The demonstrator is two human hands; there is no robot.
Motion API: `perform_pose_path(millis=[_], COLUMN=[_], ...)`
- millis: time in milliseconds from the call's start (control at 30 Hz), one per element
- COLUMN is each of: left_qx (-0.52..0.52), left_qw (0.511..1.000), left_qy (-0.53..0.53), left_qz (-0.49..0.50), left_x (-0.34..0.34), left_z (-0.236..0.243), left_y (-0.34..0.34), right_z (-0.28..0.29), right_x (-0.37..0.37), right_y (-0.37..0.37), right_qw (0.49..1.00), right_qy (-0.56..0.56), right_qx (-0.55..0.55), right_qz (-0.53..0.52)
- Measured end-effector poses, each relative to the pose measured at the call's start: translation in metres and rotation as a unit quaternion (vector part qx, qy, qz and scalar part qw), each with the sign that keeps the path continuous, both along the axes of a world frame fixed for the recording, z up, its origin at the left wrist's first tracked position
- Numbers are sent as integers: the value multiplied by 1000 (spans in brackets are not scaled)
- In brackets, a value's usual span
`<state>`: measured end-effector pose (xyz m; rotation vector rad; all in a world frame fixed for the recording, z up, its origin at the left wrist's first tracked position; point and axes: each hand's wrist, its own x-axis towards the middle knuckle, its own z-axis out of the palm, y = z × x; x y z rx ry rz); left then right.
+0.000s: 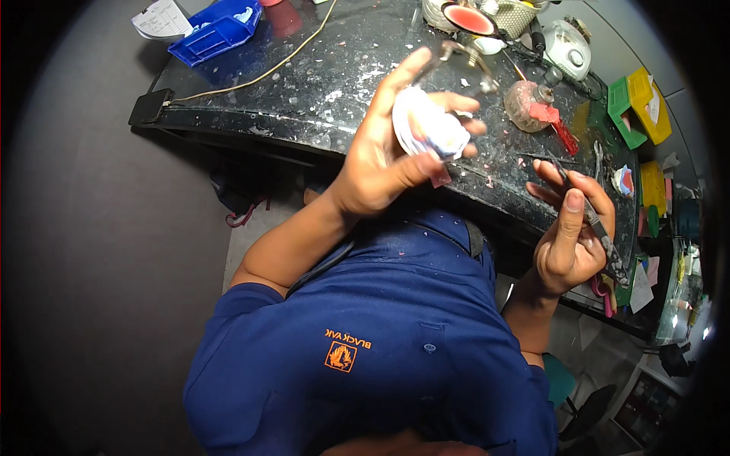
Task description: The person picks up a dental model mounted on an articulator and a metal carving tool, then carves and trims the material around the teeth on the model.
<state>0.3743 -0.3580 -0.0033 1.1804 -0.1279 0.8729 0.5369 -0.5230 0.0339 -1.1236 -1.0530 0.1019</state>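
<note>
Over the table's front edge, my left hand [372, 163] is closed around a white plaster dental cast [430, 125], its thumb on the near side. Pinkish and bluish patches show on the cast, and a small pink piece [440, 178] sticks out below the thumb. Just beyond the fingers is a blurred metal frame [473, 61]; whether it touches the hand or the cast I cannot tell. To the right, my right hand [570, 239] grips a slim, dark-handled tool [608, 247] between thumb and fingers. Its tip is too dim to make out.
A round glass burner [523, 110] stands on the dark, speckled table [304, 114], with red wax pieces [563, 137] beside it. Another small cast [623, 181] lies at right near yellow and green bins [637, 106]. At far left are a blue bin [217, 34] and a cord [266, 72].
</note>
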Motion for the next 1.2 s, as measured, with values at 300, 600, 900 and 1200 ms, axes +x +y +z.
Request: perform_pose_path(millis=[300,600,900,1200], left_qx=[377,392,452,477], left_qw=[902,898,875,858], left_qy=[-27,-48,-36,-53], left_qz=[210,193,173,186], left_x=[2,6,7,11], left_z=[-13,-13,-16,-20], left_y=[-3,-7,4,5], right_z=[-4,-9,-15,-19], right_x=[-14,-17,-18,-16], right_y=[8,17,18,16], right_qw=[996,990,994,994], right_qy=[-15,-1,16,18], right_qx=[-46,-68,-78,-66], right_qz=[76,123,74,81])
